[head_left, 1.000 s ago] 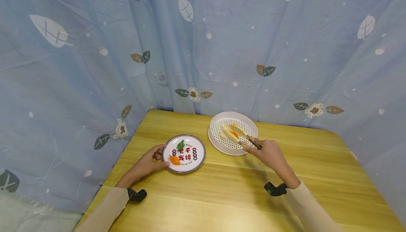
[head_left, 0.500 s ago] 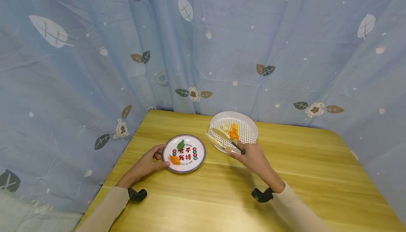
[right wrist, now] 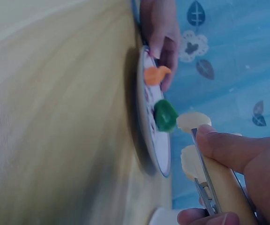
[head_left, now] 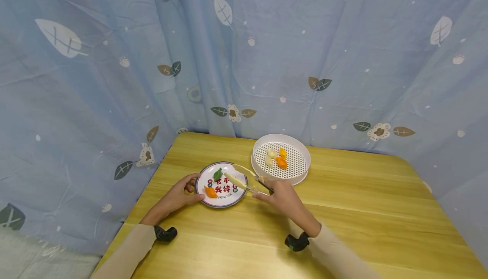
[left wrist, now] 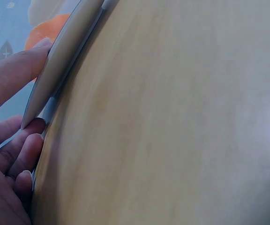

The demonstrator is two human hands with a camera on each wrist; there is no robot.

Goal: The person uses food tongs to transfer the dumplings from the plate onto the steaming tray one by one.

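My left hand (head_left: 175,194) grips the near-left rim of a white plate (head_left: 225,199) with red lettering, thumb on top and fingers at the edge. On the plate lie a green dumpling-shaped piece (head_left: 217,174) and an orange dumpling-shaped piece (head_left: 210,191). My right hand (head_left: 284,195) holds a pair of tongs (head_left: 237,181) with pale broad tips. These tips are spread apart over the plate's right side, with nothing seen between them. The right wrist view shows the tongs (right wrist: 221,185) close up, tips near the green piece (right wrist: 165,116).
Right of the plate stands a white round steamer tray (head_left: 306,173) with a perforated base. Several pale, yellow and orange pieces (head_left: 281,162) lie in it. Both stand on a wooden table (head_left: 244,241), with a blue patterned curtain (head_left: 274,59) behind.
My right hand has carried the tongs left, from over the steamer tray to the plate's right side. The left hand, plate and its two pieces have stayed put.
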